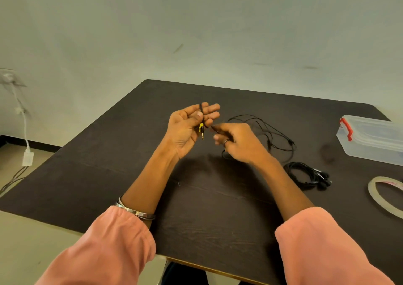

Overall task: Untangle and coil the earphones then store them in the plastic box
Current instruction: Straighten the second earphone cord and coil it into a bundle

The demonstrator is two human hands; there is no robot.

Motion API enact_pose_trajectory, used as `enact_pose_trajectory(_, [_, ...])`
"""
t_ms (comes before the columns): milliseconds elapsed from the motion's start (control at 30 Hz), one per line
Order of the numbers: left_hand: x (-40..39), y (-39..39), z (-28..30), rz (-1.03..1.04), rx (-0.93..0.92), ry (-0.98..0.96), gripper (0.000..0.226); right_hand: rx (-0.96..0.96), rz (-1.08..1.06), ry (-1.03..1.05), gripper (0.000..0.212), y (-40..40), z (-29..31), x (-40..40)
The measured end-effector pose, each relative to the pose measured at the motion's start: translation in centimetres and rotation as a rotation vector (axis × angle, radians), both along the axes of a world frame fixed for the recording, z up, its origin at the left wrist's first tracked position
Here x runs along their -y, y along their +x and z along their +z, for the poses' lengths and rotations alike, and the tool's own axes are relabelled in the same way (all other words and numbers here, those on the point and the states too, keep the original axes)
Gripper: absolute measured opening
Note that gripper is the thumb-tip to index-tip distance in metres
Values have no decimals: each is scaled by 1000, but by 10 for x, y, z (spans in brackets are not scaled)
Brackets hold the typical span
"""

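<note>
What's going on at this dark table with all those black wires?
A person in pink sleeves is winding a thin black earphone cable around the fingers of the left hand, whose thumb pins the yellow-collared plug. The right hand pinches the cable and feeds it in. Most of it lies loose on the dark wooden table. Another coiled black pair waits beside the clear plastic box with red clasps.

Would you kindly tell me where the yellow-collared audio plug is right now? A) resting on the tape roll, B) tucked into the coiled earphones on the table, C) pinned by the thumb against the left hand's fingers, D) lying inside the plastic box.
C: the audio plug hangs below the thumb of the raised left hand, which pinches the cable against the fingers.
</note>
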State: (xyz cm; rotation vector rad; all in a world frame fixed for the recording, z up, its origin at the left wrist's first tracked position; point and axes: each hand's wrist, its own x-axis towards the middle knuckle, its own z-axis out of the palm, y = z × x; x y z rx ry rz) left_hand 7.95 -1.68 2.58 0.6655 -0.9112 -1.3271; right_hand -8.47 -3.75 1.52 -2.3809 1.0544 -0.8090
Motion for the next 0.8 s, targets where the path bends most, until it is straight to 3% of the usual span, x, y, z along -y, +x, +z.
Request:
enact_pose_trajectory(100, [4,2,-5,80,121,10,22,-251,70,-127,8,12,1,-4])
enact_pose_trajectory(200, [6,0,-8,141,340,4,26,-288,73,-212,6,12,4,-6])
enact_pose_trajectory(300, [5,0,-8,167,477,-32,31,-60,17,-94,8,5,10,-9])
enact_pose_trajectory(433, [7,1,-12,90,695,-81,31,416,-51,186,5,-2,24,-11])
enact_pose_trajectory(533, [4,-3,-12,-24,732,-96,40,736,-92,364,10,-14,34,-8])
enact_pose_trajectory(800, [-6,-10,-8,-302,762,-192,38,814,-213,339,8,-26,31,1])
